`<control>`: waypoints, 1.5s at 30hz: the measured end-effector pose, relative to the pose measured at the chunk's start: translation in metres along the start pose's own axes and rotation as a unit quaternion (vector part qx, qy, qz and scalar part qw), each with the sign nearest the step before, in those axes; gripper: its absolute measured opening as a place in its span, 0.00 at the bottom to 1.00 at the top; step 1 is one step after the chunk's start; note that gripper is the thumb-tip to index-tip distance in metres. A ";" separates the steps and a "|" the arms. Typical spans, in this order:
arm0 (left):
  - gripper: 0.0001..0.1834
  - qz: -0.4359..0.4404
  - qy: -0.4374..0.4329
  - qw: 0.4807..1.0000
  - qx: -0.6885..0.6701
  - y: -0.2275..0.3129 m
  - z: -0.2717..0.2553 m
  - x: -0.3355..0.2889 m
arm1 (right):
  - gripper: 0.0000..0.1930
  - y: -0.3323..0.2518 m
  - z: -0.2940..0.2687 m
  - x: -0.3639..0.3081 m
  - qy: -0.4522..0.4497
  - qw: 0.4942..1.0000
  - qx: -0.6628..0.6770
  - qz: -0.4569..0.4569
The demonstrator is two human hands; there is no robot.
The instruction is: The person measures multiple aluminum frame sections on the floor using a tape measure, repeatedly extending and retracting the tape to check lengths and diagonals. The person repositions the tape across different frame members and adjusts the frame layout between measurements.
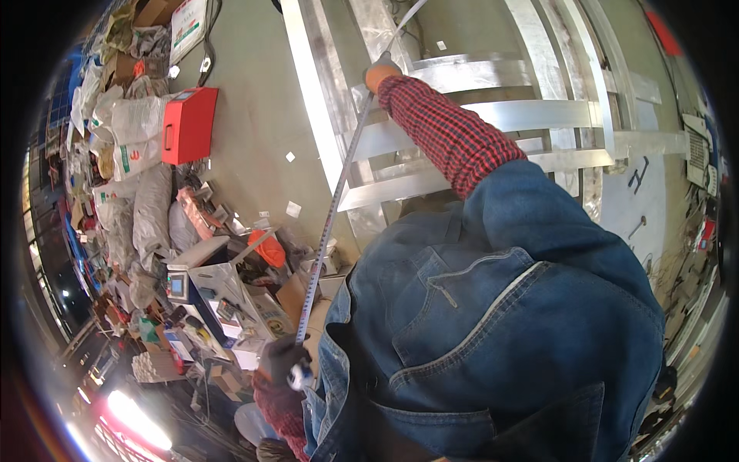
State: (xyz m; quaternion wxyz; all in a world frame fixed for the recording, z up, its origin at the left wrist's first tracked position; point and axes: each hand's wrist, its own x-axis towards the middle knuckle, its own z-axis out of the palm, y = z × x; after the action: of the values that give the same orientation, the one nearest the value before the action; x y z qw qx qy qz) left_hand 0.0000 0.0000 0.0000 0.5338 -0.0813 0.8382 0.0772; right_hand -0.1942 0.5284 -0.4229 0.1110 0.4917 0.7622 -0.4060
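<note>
The left hand (281, 358) is low down on the left side, close to the blue jean clothes (462, 308). It looks dark, like it has a glove on. Its fingers are curled tight around a tape measure (300, 376), and a bit of white and blue pokes out of the grip. A long, thin tape strip (328, 227) comes out of it and goes up on a slant to the right hand (381, 71). That hand reaches far out, in a red and black checked sleeve (454, 127). Its fingers are closed on the strip, but they are too small to see one by one. The strip goes on past them to the top edge.

So the tape measure is in the left hand, and its strip runs over a big frame (539, 114) of shiny metal bars. White bits of paper (293, 209) lie on the grey-green floor (254, 100) next to the frame. On the left there is a red box (188, 127), with lots of plastic bags (142, 131) beside it. Lower down sit a bright orange bag (268, 248) and a machine (178, 286) with a little screen
</note>
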 end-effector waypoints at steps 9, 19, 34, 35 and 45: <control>0.14 0.150 -0.032 0.969 -0.192 -0.090 0.075 0.090 | 0.35 0.027 -0.026 -0.103 0.027 0.999 -0.029 -0.005; 0.13 0.202 -0.028 0.967 -0.153 -0.038 0.079 0.184 | 0.41 0.006 -0.028 -0.128 0.142 0.982 0.091 -0.082; 0.06 0.362 -0.042 0.897 -0.250 0.167 0.080 0.266 | 0.22 0.024 -0.084 -0.258 -0.024 0.957 0.195 -0.212; 0.07 0.474 0.001 0.868 -0.143 0.189 0.073 0.263 | 0.22 0.028 -0.081 -0.264 -0.078 0.957 0.205 -0.190; 0.10 0.479 -0.033 0.871 -0.100 0.149 0.096 0.318 | 0.16 -0.021 -0.163 -0.043 0.040 0.906 0.352 -0.231</control>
State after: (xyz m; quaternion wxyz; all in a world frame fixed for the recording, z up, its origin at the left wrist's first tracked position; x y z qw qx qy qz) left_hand -0.0806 0.1490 -0.3228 0.4476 0.2801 0.7440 0.4094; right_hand -0.1535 0.6150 -0.2823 -0.1965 0.3252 0.6656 -0.6424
